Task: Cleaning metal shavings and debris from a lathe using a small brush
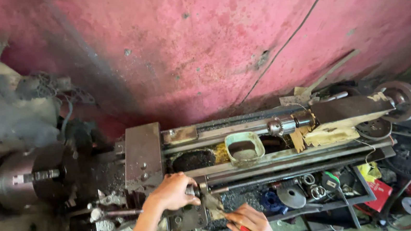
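Fingers of the left hand are clenched around a small metal handle on the front of the lathe carriage, near the lead screw. Just below and to the right, the right hand grips a red-handled tool, its tip pointing toward the carriage apron. Farther back on the lathe bed sits a green rectangular cup, with the chuck at far left and the tailstock at right.

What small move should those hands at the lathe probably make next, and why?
Probably a slow turn of the carriage handle: the left hand already grips it, the right hand holds a red-handled tool close by, and the chuck sits far left.
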